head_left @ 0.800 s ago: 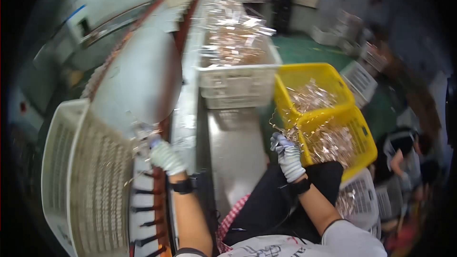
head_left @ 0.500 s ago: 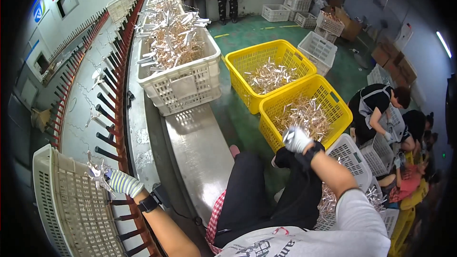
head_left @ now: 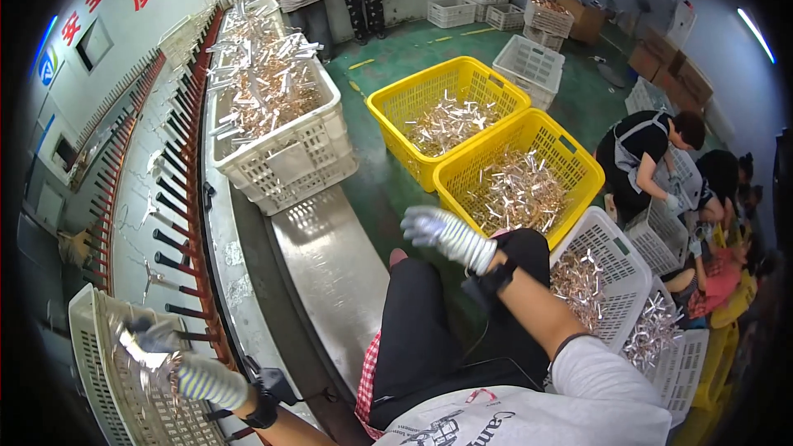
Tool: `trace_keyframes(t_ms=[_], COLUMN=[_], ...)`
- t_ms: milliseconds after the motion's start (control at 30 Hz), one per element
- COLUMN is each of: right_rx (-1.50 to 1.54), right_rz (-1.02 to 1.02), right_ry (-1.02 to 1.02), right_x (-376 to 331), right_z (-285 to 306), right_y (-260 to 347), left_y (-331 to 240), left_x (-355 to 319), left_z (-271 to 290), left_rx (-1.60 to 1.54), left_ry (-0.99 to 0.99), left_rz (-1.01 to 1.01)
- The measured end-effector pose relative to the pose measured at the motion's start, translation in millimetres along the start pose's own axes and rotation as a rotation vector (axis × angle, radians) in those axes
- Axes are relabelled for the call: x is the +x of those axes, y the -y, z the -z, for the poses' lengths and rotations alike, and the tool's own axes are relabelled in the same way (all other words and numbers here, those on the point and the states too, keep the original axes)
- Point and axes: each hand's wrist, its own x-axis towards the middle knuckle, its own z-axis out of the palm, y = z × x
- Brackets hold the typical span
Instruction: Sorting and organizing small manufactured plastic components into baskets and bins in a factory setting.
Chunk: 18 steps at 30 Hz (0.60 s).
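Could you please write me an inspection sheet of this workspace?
Surface: smooth silver metal bench, bearing a white slotted plastic crate heaped with silver and coppery metal pieces.
Job's things: blurred shiny silver metal part in the left hand, at a white slotted plastic basket; two yellow plastic baskets hold similar metal pieces.
Clutter: brown cardboard boxes at the back right.
Hands: left closed on its part; right hand open, nothing seen in it; both in pale striped gloves.
Cables: thin black cable close behind the left hand.
Surroundings: green floor; co-workers at right and back.
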Motion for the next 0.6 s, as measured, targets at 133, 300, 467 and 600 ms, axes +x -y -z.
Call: trace_keyframes(t_ms=[133,300,467,600], right_rx=[0.262,0.453,0.475,0.401], right_rz=[-0.06,-0.22,-0.229,-0.2], right_ry=[-0.072,-0.396,-0.55,-0.4], right_x=[-45.5,-91.4,-76.5,-69.9], right_z=[-25.2,30.3,40.5,55.0], right_y=[-56.2,-91.0,-122.1,-156.1], left_y=[10.2,-111.3,-148.0,-126.9], left_x=[-67.1,-141.7,-199.3,-181.8], left_z=[-54.4,-208.4,-266.3,-204.9], left_rx=[-0.097,-0.206,-0.693,-0.586], left_ry=[0.731,1.725,1.531,1.365], left_rz=[0.2,0.712,0.474,0.228])
